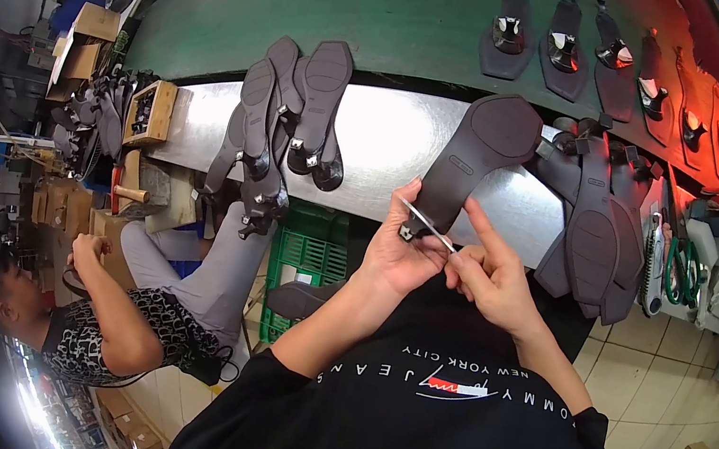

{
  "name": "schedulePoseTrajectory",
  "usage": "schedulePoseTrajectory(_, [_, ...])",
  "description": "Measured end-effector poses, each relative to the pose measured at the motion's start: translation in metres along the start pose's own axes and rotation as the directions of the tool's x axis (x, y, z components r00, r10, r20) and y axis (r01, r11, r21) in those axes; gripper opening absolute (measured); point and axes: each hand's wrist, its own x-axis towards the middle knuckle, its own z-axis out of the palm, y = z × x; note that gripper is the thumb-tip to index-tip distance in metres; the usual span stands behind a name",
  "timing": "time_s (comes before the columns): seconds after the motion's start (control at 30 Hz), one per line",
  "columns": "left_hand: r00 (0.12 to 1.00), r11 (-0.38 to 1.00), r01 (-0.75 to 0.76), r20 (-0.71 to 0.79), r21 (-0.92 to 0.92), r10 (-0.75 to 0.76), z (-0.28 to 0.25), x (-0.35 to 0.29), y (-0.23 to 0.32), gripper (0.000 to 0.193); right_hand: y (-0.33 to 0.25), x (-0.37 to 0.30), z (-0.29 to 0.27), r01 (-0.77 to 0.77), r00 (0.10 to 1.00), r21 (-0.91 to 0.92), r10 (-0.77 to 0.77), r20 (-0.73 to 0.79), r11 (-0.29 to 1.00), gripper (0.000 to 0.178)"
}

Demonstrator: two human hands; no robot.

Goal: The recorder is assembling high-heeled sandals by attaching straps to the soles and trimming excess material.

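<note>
My left hand (391,254) is closed round the narrow end of a dark brown sandal (481,145). The sandal is tilted with its sole up, and its broad end points away from me. A small metal fitting (407,231) shows by my left fingers. My right hand (494,277) pinches a thin, pale, straight tool (429,225), whose kind I cannot make out. The tool lies across the sandal's narrow end, above the fitting, and its far tip is by my left thumb. My right index finger stretches along the sandal's edge.
Sandals are piled on the metal bench at left (289,106) and right (601,209). More stand in a row on the green conveyor belt (396,15), red-lit at right. Green-handled scissors (684,267) hang at right. A seated co-worker (115,326) and a green crate (309,249) are at left.
</note>
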Motion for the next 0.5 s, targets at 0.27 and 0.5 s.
schedulePoseTrajectory(0.27, [0.995,0.992,0.021,0.103,-0.124,-0.009,-0.002,-0.012,0.001,0.015,0.003,0.013,-0.001,0.333,0.934,-0.287,-0.355,-0.028,0.898,0.046])
schedulePoseTrajectory(0.5, [0.965,0.948,-0.263,0.038,0.177,0.26,0.004,-0.024,0.001,0.023,-0.022,0.007,-0.01,-0.007,1.0,0.147,0.003,0.028,0.989,0.039])
